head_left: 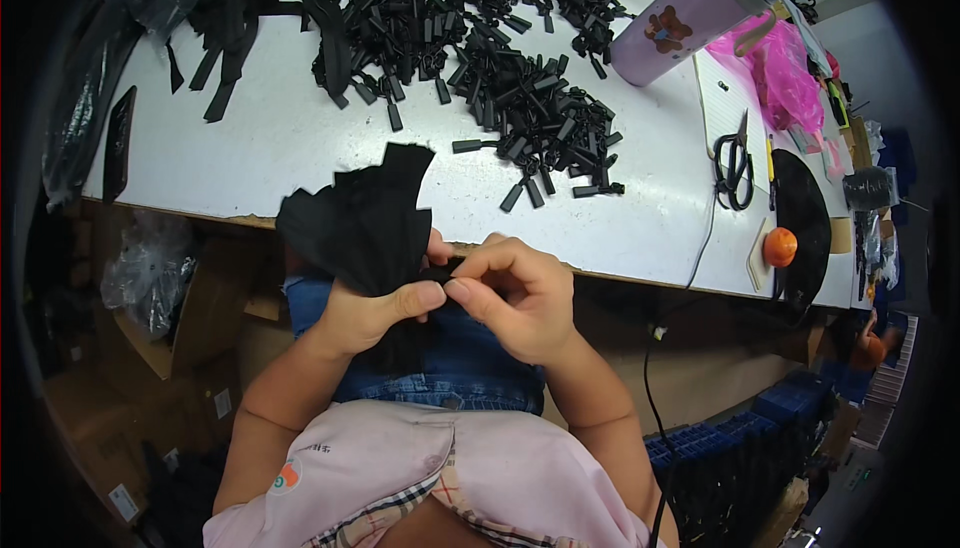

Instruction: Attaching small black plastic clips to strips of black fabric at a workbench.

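A fanned bundle of black fabric strips [365, 218] is gripped in my left hand [355, 320], its wide end rising over the table's front edge. The left thumb presses along the strips near their lower end. My right hand [530, 303] meets it in front of my lap, thumb and forefinger pinched at a small black piece [440, 273] beside the left thumb tip. Whether that piece is a strip's end or a separate part I cannot tell. Beyond the hands, a large heap of black zipper pulls [540, 113] lies on the white table [250, 158].
More black strips [230, 43] lie at the back left, near a dark phone [119, 143]. On the right are a lilac bottle [665, 33], black scissors [735, 168], a notepad [715, 98], a pink plastic bag [785, 73] and an orange round fruit [780, 247]. A cable [650, 378] hangs over the front edge.
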